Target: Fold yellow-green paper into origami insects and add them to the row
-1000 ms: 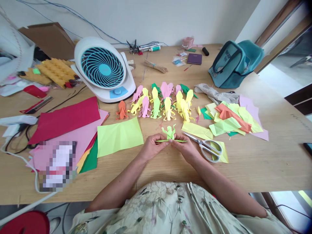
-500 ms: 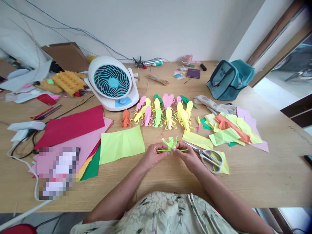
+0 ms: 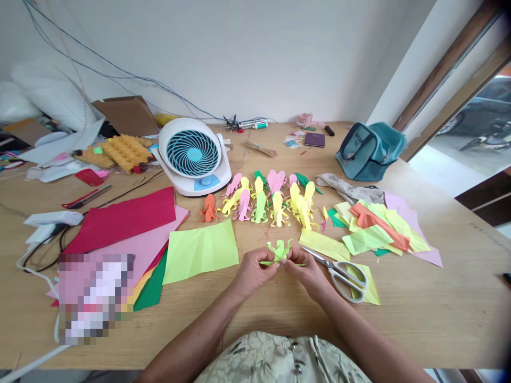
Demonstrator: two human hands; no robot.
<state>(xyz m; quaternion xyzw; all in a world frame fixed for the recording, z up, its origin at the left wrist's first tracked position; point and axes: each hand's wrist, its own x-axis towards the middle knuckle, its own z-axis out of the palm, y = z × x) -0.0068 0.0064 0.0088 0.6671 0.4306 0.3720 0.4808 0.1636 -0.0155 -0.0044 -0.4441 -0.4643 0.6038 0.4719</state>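
Near the front of the wooden table [image 3: 255, 322], in the middle, you hold a light-green folded paper figure [image 3: 280, 249] between your two hands. Your left hand [image 3: 255, 273] pinches one side of it, and your right hand [image 3: 308, 270] pinches the other, with the thumbs meeting close together at its near edge. Its thin curled points stand up above your fingers, and narrow flaps stretch out sideways, partly hidden by your grip. To the left of your left hand, a lime-green sheet [image 3: 202, 252] lies flat, creased across. Just beside your right hand, white-handled scissors [image 3: 348, 280] rest partly on a yellow paper piece [image 3: 371, 290], with their blades pointing toward your hand. Beyond your hands, folded paper figures in pink, yellow and green [image 3: 277, 207] stand grouped in rows, with an orange one [image 3: 209, 206] at the left end. Behind them on the left is a white fan [image 3: 194, 154]; to their right, loose coloured papers [image 3: 367, 239] overlap in a heap, and a teal bag [image 3: 365, 159] sits farther back.
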